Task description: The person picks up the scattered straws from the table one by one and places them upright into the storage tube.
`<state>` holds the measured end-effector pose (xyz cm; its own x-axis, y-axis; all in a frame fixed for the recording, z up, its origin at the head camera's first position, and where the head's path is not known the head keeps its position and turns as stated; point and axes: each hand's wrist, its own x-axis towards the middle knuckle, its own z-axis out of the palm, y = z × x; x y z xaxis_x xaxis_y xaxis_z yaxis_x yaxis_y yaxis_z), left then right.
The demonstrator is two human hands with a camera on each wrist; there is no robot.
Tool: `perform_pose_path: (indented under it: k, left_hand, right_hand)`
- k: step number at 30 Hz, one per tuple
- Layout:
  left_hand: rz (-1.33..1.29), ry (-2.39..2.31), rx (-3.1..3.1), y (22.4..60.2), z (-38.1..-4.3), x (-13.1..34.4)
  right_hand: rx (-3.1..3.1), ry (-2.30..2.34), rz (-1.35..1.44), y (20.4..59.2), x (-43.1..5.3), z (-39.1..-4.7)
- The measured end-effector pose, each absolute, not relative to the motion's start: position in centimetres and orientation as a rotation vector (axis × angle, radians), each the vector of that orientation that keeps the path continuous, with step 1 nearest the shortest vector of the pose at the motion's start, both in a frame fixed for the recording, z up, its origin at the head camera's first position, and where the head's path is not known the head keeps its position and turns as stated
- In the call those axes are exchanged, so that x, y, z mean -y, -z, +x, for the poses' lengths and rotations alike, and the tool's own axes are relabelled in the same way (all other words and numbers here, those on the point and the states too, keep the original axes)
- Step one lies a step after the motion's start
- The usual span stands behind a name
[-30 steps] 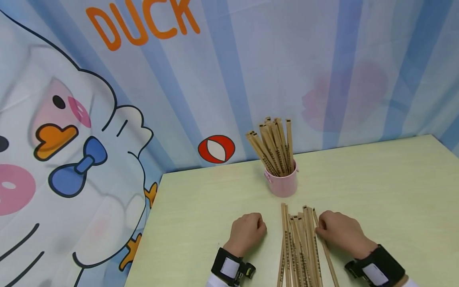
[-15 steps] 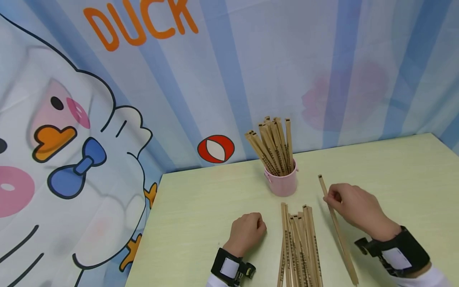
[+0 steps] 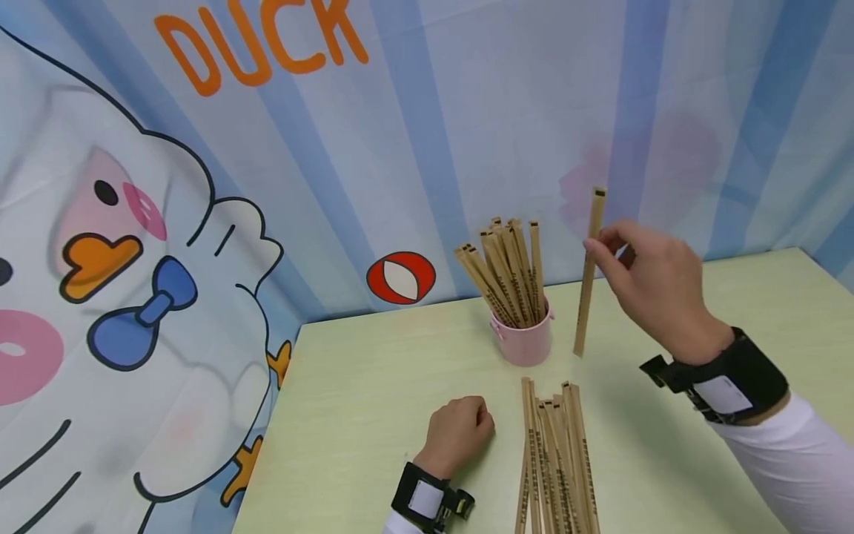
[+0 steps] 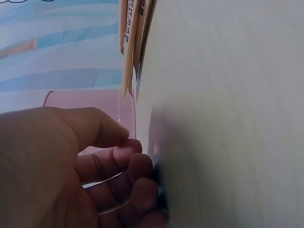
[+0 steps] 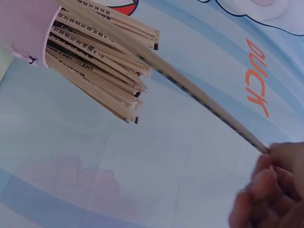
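Observation:
My right hand pinches a long, thin brown paper-wrapped stick near its upper end, thumb against fingertips. It stands nearly upright in the air, to the right of a pink bucket. Dark print runs along its side in the right wrist view, where the stick crosses in front of the bucket. Several like sticks fan out of that bucket. My left hand rests on the table with fingers loosely curled and nothing in them. Beside it lies a row of more wrapped sticks.
The pale wooden table meets a blue striped cloth backdrop along its back edge. A large white duck print fills the cloth on the left. Each wrist wears a black camera strap.
My right hand has drawn one wrapped stick from the right side of the row, then raised it up and back, turning it upright near the bucket. The left hand stays put.

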<state>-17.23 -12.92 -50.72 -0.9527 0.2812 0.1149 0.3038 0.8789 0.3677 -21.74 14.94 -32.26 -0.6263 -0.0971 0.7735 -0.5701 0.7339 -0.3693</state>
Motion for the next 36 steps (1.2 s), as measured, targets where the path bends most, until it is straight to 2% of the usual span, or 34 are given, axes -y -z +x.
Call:
perform_pose_path:
  k: [9, 19, 36]
  left_hand:
    - [-0.465, 0.617, 2.993, 50.8, -17.1, 13.0]
    - [-0.476, 0.607, 2.980, 51.0, -17.2, 13.1]
    - [-0.458, 0.604, 2.980, 51.0, -17.2, 13.1]
  right_hand:
    - [1.892, -0.863, 0.520, 31.4, -11.8, -25.3]
    - [2.107, -0.838, 0.500, 34.8, -10.9, -28.4]
    - [2.530, -0.705, 0.501, 39.1, -9.8, -29.7]
